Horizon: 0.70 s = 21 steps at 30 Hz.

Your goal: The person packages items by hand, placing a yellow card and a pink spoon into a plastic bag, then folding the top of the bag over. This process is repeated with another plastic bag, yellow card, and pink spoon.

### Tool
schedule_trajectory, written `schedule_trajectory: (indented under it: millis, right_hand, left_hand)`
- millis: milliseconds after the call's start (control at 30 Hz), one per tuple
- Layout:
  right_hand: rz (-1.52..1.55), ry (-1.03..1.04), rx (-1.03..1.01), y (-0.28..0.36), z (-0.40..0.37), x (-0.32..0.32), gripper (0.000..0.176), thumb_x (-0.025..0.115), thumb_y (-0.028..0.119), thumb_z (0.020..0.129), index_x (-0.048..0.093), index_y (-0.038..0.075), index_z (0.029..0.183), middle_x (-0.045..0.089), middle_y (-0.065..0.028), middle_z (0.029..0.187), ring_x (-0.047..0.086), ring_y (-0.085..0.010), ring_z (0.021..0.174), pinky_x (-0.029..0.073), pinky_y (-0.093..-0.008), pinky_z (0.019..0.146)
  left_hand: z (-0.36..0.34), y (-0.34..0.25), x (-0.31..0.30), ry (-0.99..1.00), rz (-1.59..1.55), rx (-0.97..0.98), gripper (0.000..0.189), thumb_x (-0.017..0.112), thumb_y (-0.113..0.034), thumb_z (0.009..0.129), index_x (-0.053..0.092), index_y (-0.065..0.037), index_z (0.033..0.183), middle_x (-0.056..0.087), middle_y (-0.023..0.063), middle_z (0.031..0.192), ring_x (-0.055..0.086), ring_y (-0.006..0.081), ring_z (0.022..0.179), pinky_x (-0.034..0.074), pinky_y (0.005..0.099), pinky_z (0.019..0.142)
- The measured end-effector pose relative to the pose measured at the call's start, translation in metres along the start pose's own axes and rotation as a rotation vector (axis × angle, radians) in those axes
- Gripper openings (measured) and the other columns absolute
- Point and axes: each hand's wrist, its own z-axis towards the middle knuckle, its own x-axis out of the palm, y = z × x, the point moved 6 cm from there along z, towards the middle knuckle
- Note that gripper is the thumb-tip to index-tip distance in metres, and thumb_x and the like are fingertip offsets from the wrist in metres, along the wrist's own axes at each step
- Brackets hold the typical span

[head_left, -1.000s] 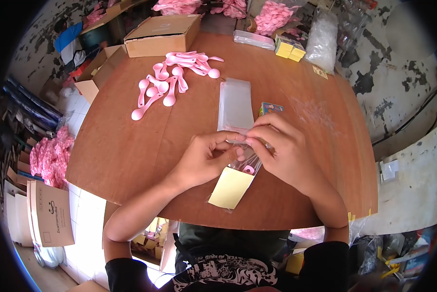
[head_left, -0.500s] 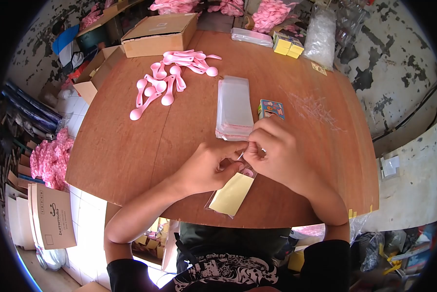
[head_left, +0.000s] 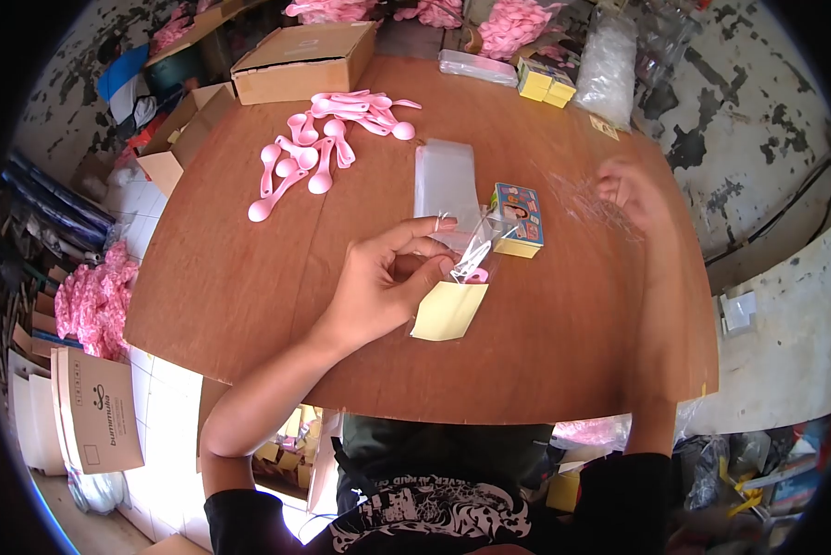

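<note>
My left hand is closed on a clear plastic bag, pinching it near its gathered top. Inside the bag are a plain yellow card and a bit of a pink spoon. My right hand is away to the right, over a loose heap of thin clear strips; its fingers are curled and smeared by motion. Behind the held bag lies a stack of flat clear bags. A small printed box with yellow sides stands just right of the bag.
Pink spoons lie in a spread pile at the table's left. A cardboard box sits at the back edge, with yellow boxes and a clear plastic bundle further right. A person in a blue garment is at the far left.
My right hand has let go of the bag and moved right and away to the clear strips. My left hand has raised the bag slightly, and the printed box now shows fully.
</note>
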Motion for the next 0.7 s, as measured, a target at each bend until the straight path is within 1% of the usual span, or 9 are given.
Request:
schedule_trajectory:
  millis: [33,67,133,167,267,400,500,567,700]
  right_hand:
    - [-0.551,-0.162,0.201,-0.044,0.009,-0.041,0.015,0.061,0.011,0.08,0.069,0.004,0.091,0.065,-0.0071,0.077,0.063,-0.0196,0.069,0.052,-0.0346,0.067]
    - [-0.551,-0.162,0.2,-0.048,0.006,-0.037,0.015,0.061,0.011,0.08,0.069,0.004,0.091,0.065,-0.0071,0.077,0.063,-0.0196,0.069,0.052,-0.0346,0.067]
    - [-1.229,-0.914,-0.12,-0.018,-0.023,-0.042,0.02,0.062,0.014,0.081,0.071,0.005,0.097,0.069,-0.0088,0.083,0.066,-0.0192,0.075,0.053,-0.0333,0.071]
    - [-1.227,-0.934,-0.224,-0.008,-0.028,-0.034,0.02,0.062,0.012,0.083,0.071,0.005,0.1,0.07,-0.0116,0.09,0.067,-0.0154,0.081,0.052,-0.0287,0.075]
    - [-0.785,-0.588,-0.35,0.025,-0.04,0.044,0.019,0.066,0.01,0.084,0.071,0.005,0.101,0.071,-0.0092,0.095,0.066,-0.0135,0.083,0.051,-0.0262,0.077]
    - [-0.298,0.217,-0.111,0.024,-0.068,0.16,0.027,0.072,0.015,0.086,0.066,0.0,0.107,0.069,-0.0059,0.096,0.064,-0.0132,0.088,0.051,-0.0295,0.082]
    - [-0.279,0.306,-0.076,0.005,-0.082,0.205,0.027,0.07,0.014,0.089,0.064,-0.004,0.109,0.069,-0.008,0.096,0.064,-0.012,0.086,0.052,-0.0285,0.08]
    - [-0.024,0.257,0.039,-0.009,-0.084,0.217,0.022,0.066,0.011,0.092,0.065,-0.005,0.107,0.069,-0.0078,0.096,0.065,-0.0106,0.083,0.054,-0.0268,0.076]
    - [-0.016,0.193,-0.011,-0.006,-0.084,0.219,0.019,0.063,0.01,0.094,0.065,-0.006,0.105,0.069,-0.0075,0.094,0.065,-0.0104,0.079,0.054,-0.0249,0.071]
  left_hand:
    - [0.001,0.002,0.001,0.003,-0.002,0.0,0.037,0.061,0.005,0.091,0.053,0.005,0.127,0.069,0.0082,0.093,0.064,0.0092,0.086,0.052,0.0232,0.077]
    - [0.003,0.004,0.001,-0.009,-0.003,0.03,0.035,0.061,0.005,0.09,0.055,0.005,0.125,0.07,0.0101,0.093,0.066,0.0096,0.083,0.053,0.0231,0.072]
    - [0.004,0.003,-0.005,-0.033,-0.002,0.061,0.034,0.061,0.004,0.09,0.056,0.005,0.123,0.071,0.0119,0.093,0.067,0.01,0.081,0.054,0.023,0.068]
    - [0.005,0.004,-0.006,-0.017,0.025,0.032,0.035,0.061,0.005,0.09,0.054,0.005,0.125,0.07,0.0107,0.094,0.066,0.01,0.084,0.054,0.0235,0.073]
    - [0.004,0.01,-0.005,0.011,0.065,-0.014,0.037,0.061,0.005,0.091,0.052,0.004,0.127,0.07,0.0097,0.095,0.065,0.0105,0.088,0.053,0.0241,0.077]
    - [0.005,0.008,-0.005,-0.002,0.041,-0.019,0.038,0.061,0.004,0.09,0.052,0.004,0.128,0.07,0.0097,0.095,0.066,0.0115,0.09,0.053,0.0247,0.078]
    - [0.006,0.009,-0.007,-0.041,0.023,0.075,0.035,0.064,0.003,0.089,0.056,0.004,0.123,0.071,0.0099,0.091,0.066,0.0084,0.078,0.053,0.0221,0.063]
    - [0.008,0.01,-0.008,-0.049,0.033,0.09,0.036,0.065,0.002,0.088,0.056,0.004,0.123,0.071,0.0101,0.092,0.066,0.0083,0.079,0.053,0.022,0.064]
    - [0.009,0.008,-0.015,-0.024,0.04,0.0,0.039,0.066,0.002,0.089,0.053,0.004,0.126,0.069,0.0089,0.095,0.066,0.0119,0.088,0.054,0.0239,0.073]
